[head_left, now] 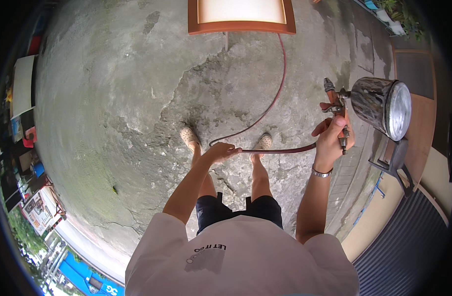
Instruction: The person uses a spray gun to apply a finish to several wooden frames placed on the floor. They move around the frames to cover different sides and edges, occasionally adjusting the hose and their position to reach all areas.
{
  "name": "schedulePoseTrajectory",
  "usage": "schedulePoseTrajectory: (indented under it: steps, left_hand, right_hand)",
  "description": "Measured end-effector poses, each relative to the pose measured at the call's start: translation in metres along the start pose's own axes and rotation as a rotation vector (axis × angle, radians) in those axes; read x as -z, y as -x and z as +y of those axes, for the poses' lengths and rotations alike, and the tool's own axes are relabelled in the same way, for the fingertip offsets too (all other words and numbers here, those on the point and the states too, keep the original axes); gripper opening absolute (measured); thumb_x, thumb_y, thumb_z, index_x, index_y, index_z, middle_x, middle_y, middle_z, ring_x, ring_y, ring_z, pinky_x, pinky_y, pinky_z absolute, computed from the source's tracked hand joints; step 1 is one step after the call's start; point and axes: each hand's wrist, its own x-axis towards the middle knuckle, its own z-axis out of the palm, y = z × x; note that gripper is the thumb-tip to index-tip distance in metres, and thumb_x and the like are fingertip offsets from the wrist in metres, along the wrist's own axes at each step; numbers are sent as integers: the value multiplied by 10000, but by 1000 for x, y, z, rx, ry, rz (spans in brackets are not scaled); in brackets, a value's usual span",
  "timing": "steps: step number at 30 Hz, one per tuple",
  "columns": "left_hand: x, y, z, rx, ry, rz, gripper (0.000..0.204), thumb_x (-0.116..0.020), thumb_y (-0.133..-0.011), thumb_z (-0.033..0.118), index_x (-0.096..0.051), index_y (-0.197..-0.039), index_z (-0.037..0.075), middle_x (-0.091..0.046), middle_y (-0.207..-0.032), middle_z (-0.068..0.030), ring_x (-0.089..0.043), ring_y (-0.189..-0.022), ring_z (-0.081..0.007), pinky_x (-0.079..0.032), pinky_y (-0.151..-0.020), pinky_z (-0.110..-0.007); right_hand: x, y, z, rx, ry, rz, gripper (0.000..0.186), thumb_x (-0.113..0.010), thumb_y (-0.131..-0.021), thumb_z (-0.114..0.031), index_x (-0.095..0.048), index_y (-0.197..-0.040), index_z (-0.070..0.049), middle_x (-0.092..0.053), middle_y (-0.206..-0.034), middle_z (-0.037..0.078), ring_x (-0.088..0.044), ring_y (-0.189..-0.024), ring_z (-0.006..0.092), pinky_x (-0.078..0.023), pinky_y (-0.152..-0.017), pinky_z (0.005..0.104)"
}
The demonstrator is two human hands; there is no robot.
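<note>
My right hand (333,138) is closed round the handle of a spray gun (337,106), held out to my right. A paint-stained metal cup (376,104) sits on the gun, tilted over with its shiny end facing right. In front of my body, my left hand (222,152) is closed on a dark red air hose (275,151). The hose stretches from the left hand to the right hand by the gun. From the left hand it also curves away over the ground, toward a brown-framed panel (242,25) with a pale middle at the far edge.
Rough, cracked concrete (112,108) spreads around my feet in pale clogs (189,137). To the right stand a dark chair-like frame (396,165), a wooden board (417,138) and a ribbed dark shutter (401,241). Potted plants (406,17) are at the far right, assorted clutter (31,138) at the left.
</note>
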Motion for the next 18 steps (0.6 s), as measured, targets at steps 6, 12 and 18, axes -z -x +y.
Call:
schedulePoseTrajectory:
  steps: [6,12,18]
  left_hand:
    - [53,69,-101,-106,-23,34,531,-548,-1023,542,-701,-1013,34,-707,-925,-175,-689,-921,-353,-519,-828,-434]
    - [129,150,-257,28,17,252,450,-586,-1019,474,-669,-974,34,-663,-1002,-166,-635,-1005,-351,-491,-875,-458]
    - [197,96,-279,-182,-153,469,427,-599,-1017,363,-619,-770,15,-605,-776,-146,-585,-806,-363,-467,-814,-451]
  right_hand:
    - [-29,22,-7,-98,320,104,594,-504,-1066,-510,-708,-1236,22,-748,-919,100,-538,-448,68,-394,-398,226]
    - [-91,64,-9,-295,284,234,638,-491,-1057,-550,-695,-1249,23,-741,-934,125,-533,-430,74,-375,-379,221]
    - [-135,75,32,-337,239,264,652,-438,-1075,-539,-689,-1253,36,-732,-986,157,-556,-434,88,-403,-375,212]
